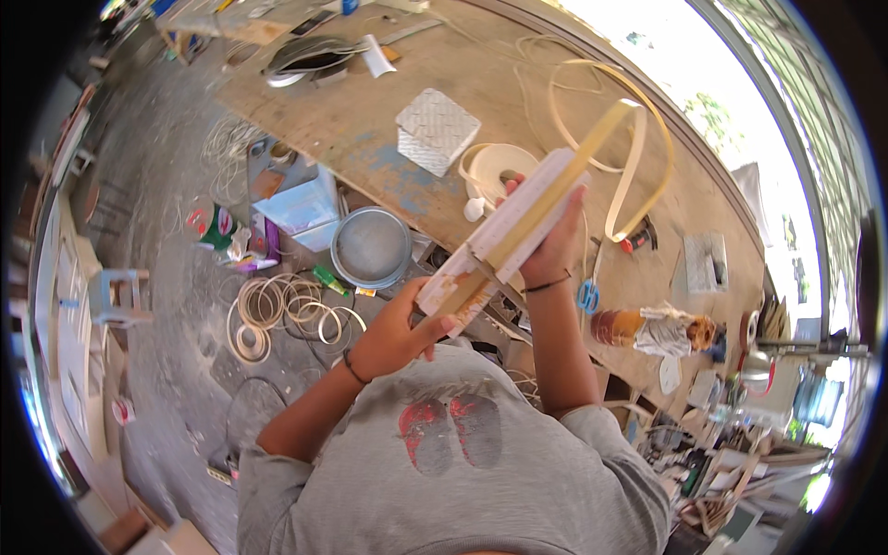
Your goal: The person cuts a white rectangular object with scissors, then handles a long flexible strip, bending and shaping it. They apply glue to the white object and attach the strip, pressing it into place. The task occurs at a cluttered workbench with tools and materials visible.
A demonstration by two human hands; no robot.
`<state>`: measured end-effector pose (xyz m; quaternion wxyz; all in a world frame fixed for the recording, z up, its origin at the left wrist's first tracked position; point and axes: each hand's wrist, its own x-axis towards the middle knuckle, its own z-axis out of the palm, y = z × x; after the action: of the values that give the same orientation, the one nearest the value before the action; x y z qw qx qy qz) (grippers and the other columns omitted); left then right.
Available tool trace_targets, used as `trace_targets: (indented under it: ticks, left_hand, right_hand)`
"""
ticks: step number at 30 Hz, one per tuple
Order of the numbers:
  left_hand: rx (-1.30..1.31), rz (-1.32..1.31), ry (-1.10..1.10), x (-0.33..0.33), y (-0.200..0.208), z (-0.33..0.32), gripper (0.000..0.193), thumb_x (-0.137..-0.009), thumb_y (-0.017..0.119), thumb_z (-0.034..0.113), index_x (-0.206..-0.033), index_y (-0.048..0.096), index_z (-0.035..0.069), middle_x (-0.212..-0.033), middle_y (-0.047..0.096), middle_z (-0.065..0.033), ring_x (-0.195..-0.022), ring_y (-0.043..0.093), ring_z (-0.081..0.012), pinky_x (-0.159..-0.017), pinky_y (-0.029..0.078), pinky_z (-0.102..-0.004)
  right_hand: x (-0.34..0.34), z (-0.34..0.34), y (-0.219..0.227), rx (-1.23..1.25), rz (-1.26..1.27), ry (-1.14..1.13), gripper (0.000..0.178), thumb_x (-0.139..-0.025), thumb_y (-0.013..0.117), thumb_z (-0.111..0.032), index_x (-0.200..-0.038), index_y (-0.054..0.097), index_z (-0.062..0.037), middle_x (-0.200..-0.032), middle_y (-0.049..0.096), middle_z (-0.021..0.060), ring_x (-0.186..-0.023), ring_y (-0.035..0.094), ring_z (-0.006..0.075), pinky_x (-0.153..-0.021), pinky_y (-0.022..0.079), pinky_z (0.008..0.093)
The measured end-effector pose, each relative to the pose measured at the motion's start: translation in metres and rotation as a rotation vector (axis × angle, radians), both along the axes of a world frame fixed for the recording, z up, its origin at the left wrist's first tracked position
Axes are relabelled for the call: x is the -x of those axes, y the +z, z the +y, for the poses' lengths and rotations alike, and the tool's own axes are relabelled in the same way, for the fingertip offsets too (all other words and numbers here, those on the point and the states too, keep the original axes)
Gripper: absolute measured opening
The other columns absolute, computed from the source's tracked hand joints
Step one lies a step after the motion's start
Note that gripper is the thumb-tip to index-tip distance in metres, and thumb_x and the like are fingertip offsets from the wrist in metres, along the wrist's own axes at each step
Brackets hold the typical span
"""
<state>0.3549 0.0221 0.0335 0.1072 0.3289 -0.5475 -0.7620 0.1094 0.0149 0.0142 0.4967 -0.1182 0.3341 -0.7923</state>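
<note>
A long white board (532,205) slants in front of my chest, its far end up and to the right. A yellowish band strip (524,229) runs along its middle, under a dark crosspiece (485,267). My left hand (398,328) is closed on the near end, thumb on top. Higher up, my right hand (555,245) grips the far part from the right side, some fingers hidden beneath. The strip leaves the far end and curves in a wide loop (666,148) over the workbench. A roll of pale band (483,171) lies behind the board.
On the wooden workbench (361,120) lie a metal plate (435,129), blue-handled scissors (588,294) and a wrapped orange-brown cylinder (647,331). A round grey tub (371,248), a light-blue container (301,205) and coiled strips (268,310) sit on the floor at left. Scraps pile at lower right.
</note>
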Motion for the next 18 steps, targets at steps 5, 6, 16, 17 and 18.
trace_targets:
  ticks: [5,6,16,17,18]
  left_hand:
    - [0.137,0.139,0.087,-0.006,-0.008,0.013,0.083,-0.083,0.075,0.021,-0.143,0.023,-0.004,-0.096,0.061,-0.01,-0.082,0.059,-0.0103,-0.075,0.049,-0.0249]
    - [0.143,0.167,0.092,-0.012,-0.01,0.017,0.086,-0.083,0.075,0.017,-0.145,0.019,-0.003,-0.095,0.061,-0.0099,-0.081,0.058,-0.0093,-0.072,0.049,-0.0233]
    - [0.132,0.105,0.088,-0.041,0.002,0.031,0.098,-0.083,0.075,0.011,-0.151,0.005,-0.001,-0.085,0.06,-0.0041,-0.075,0.055,-0.0053,-0.07,0.044,-0.0201]
    - [0.155,0.076,0.067,-0.043,0.005,0.032,0.098,-0.083,0.075,0.012,-0.151,0.005,-0.002,-0.083,0.059,-0.0031,-0.073,0.054,-0.0047,-0.068,0.044,-0.0197]
    - [0.179,0.051,0.05,-0.044,0.007,0.032,0.098,-0.083,0.075,0.012,-0.151,0.005,-0.002,-0.082,0.059,-0.002,-0.072,0.053,-0.0042,-0.067,0.043,-0.0194]
  right_hand:
    - [0.001,-0.008,-0.014,-0.052,-0.141,-0.036,0.075,-0.091,0.041,-0.067,-0.133,0.042,-0.0056,-0.116,0.056,0.0183,-0.103,0.058,0.0306,-0.087,0.049,0.0512]
    - [0.005,-0.008,-0.017,-0.043,-0.145,-0.005,0.075,-0.091,0.041,-0.068,-0.133,0.041,-0.0055,-0.116,0.056,0.0187,-0.103,0.058,0.0311,-0.087,0.049,0.0517]
    - [-0.001,-0.011,-0.032,-0.072,-0.211,0.047,0.075,-0.092,0.037,-0.067,-0.134,0.04,-0.005,-0.115,0.056,0.0218,-0.101,0.058,0.0352,-0.086,0.05,0.0543]
    - [-0.002,-0.011,-0.036,-0.081,-0.228,0.041,0.074,-0.093,0.036,-0.067,-0.133,0.041,-0.0051,-0.115,0.056,0.0221,-0.1,0.058,0.0356,-0.085,0.05,0.0545]
    - [-0.001,-0.012,-0.039,-0.095,-0.239,0.034,0.074,-0.093,0.035,-0.067,-0.133,0.041,-0.0055,-0.115,0.056,0.0223,-0.1,0.058,0.0357,-0.085,0.05,0.0544]
